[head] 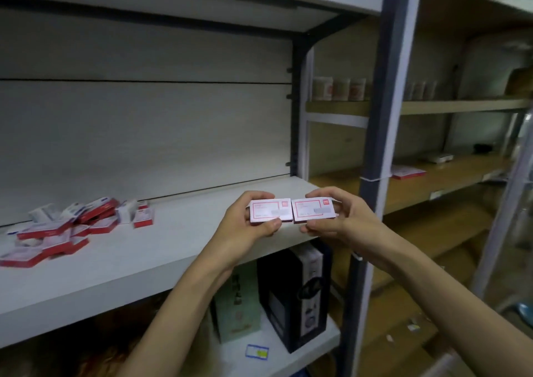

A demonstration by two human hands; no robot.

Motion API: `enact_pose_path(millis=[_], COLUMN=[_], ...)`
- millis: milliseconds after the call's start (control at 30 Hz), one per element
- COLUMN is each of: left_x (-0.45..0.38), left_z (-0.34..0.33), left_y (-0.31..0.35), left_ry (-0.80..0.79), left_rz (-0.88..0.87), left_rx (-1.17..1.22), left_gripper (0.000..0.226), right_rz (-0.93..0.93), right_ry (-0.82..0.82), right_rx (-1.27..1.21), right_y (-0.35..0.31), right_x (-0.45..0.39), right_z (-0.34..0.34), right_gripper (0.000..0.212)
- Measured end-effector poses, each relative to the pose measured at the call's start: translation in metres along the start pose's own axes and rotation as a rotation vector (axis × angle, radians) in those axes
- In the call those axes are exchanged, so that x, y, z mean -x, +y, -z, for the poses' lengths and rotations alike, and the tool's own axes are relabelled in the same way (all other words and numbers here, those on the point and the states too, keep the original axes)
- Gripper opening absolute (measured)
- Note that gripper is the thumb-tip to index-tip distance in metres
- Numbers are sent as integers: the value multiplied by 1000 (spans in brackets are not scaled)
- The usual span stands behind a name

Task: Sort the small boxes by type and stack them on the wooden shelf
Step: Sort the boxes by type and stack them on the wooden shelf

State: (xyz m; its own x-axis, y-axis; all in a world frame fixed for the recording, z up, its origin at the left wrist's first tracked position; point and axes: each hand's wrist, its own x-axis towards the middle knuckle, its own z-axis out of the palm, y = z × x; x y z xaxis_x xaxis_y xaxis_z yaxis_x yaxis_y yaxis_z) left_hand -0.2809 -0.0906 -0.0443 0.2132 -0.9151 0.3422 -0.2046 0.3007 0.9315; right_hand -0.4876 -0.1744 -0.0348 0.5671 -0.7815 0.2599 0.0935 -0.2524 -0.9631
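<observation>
From where I stand, the sorting looks barely under way. The person's left hand (253, 218) grips a small flat white cardboard box with a red border (269, 210), thumb along its lower edge and fingers curled over the top. The right hand (331, 218) pinches a second matching white-and-red box (313, 209) the same way. The two boxes are held face-up, side by side, their short ends touching, just above the front right corner of the pale grey-white wooden shelf board (173, 250). There may be more boxes under each one, since darker edges show beneath, but I cannot tell how many.

Well apart to the left, on the same board, lies a loose heap of small red-and-white boxes (72, 226), tipped at all angles, some leaning on one another, a few white ones mixed in near the back. No tidy stack is visible anywhere on this board, so I judge that almost all the work is left: the pair in hand seems to be matched by type and ready to be set down, and the heap is yet to be picked through.

Below the board stand a tall dark carton (294, 296) and a pale green carton (236, 299), and a brown wooden rack (432, 180) stands to the right.
</observation>
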Motion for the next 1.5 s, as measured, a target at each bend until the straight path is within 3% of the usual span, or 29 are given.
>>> enact_pose_path(millis=[333,533,800,967,1200,1500], left_x=[-53,-94,-168,-236,-308,-354], left_z=[-204,-290,-364,-400,-439,-481], left_y=[-3,-12,-55,-85,-108,-124], left_ry=[-30,-15,33,95,152,182], left_rz=[-9,7,8,36,148,254], left_rx=[-50,-101,-273,-483,-620,-736], left_gripper=[41,39,38,36,34,43], right_rz=[-18,-80,-123,-113,-63,-47], right_ry=[-10,-11,33,78,23,-80], right_rx=[87,110,165,374,651,886], right_y=[8,23,69,80,109,159], right_x=[27,13,-32,-85,-170,-232], right_z=[209,304,400,466,555,598], right_gripper=[50,50,46,36,33,45])
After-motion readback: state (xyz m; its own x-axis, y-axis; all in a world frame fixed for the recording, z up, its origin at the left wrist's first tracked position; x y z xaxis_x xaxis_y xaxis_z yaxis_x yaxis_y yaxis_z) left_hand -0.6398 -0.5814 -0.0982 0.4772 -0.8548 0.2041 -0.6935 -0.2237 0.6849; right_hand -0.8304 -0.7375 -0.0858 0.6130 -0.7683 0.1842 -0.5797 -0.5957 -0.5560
